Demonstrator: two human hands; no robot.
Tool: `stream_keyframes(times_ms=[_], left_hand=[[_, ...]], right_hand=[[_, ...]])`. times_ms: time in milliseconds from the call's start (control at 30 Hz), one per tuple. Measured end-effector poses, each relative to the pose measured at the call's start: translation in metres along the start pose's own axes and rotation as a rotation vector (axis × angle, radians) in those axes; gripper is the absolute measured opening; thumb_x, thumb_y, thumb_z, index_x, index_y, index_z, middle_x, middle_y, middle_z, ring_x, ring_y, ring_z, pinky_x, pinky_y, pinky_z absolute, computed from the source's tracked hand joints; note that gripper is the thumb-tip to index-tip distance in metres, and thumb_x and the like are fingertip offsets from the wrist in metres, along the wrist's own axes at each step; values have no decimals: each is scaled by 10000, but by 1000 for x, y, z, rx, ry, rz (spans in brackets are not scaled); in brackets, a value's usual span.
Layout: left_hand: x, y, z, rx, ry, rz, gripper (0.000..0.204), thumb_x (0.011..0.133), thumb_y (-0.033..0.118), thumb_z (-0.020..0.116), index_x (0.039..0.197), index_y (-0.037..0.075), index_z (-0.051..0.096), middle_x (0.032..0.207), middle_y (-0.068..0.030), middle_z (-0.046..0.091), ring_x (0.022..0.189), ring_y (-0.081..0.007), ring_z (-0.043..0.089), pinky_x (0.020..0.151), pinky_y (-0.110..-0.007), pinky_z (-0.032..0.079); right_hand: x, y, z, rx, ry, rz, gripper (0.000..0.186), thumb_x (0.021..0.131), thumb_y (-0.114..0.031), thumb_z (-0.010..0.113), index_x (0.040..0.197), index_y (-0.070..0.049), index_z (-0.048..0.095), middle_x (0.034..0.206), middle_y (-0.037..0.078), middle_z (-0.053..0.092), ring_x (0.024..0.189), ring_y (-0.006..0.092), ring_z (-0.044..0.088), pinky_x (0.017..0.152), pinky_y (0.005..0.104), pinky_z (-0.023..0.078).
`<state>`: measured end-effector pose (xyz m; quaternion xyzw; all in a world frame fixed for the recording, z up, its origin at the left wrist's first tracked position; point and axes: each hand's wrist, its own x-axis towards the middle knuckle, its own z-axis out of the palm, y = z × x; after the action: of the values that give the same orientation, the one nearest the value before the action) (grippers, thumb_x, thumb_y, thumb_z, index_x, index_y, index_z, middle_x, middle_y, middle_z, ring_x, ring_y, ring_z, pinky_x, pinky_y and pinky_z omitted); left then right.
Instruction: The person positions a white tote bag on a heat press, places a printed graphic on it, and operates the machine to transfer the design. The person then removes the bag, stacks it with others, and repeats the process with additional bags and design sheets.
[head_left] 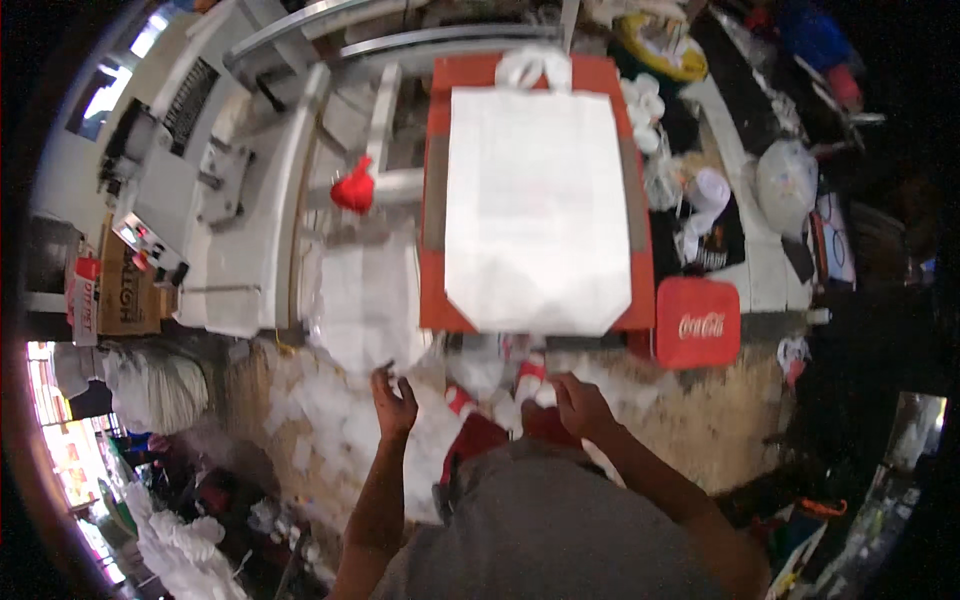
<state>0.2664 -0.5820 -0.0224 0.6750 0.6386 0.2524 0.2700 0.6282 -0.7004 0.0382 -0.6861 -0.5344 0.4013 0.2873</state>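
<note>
Saw white sheets point(535, 210) flat on red board point(436, 290), far of both hands, with near edge about level with board's own. Saw left hand point(395, 402) by near end of pale pile point(365, 290), with fingers loosely curled, thumb apart, apparently holding nothing; couldn't tell about contact. Saw right hand point(583, 405) near of sheets, with fingers bent; couldn't tell grip, too blurred. Judged skewed sheets the main risk, from leaning in and brushing that near edge. Also flagged slipping, due to white scraps point(330, 420) on floor point(690, 420) around shoes point(532, 370).
</note>
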Motion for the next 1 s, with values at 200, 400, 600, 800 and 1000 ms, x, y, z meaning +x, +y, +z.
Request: stream_keyframes(times_ms=[200, 400, 600, 800, 1000], left_hand=[[-234, -182, -25, 107, -732, -316, 273, 871, 237, 672, 1071, 51, 669, 1067, -198, 697, 962, -377, 678, 842, -437, 546], [-361, -307, -69, 84, -987, -574, 306, 892, 324, 638, 1078, 86, 682, 990, -175, 710, 932, -342, 690, 818, -438, 551], [-328, -295, -119, 95, -780, -576, 358, 911, 326, 626, 1127, 42, 654, 1029, -215, 689, 977, -354, 677, 838, -439, 538], [-261, -261, -124, 11, -622, -571, 390, 935, 287, 629, 1175, -21, 620, 1083, -242, 684, 1026, -369, 668, 858, -430, 529], [-246, -258, -117, -114, -597, -741, 389, 939, 264, 634, 1199, -24, 620, 1089, -216, 697, 1025, -325, 678, 871, -412, 532]], right_hand=[[63, 151, 133, -287, 167, 193, 126, 907, -160, 579, 938, -68, 659, 956, 196, 677, 884, 389, 641, 777, 475, 521], [153, 227, 187, -655, 495, 172, 439, 916, -432, 535, 1220, -139, 652, 1224, 179, 650, 1166, 368, 581, 990, 516, 457], [194, 198, 188, -866, 101, 564, 767, 876, -604, 567, 1488, -174, 398, 1516, 180, 390, 1389, 357, 378, 1097, 599, 329], [206, 191, 181, -827, 138, 586, 720, 879, -592, 565, 1447, -166, 446, 1469, 179, 440, 1341, 355, 429, 1071, 577, 361], [190, 207, 198, -780, 201, 542, 676, 882, -580, 563, 1406, -159, 495, 1422, 179, 490, 1294, 353, 481, 1045, 555, 393]])
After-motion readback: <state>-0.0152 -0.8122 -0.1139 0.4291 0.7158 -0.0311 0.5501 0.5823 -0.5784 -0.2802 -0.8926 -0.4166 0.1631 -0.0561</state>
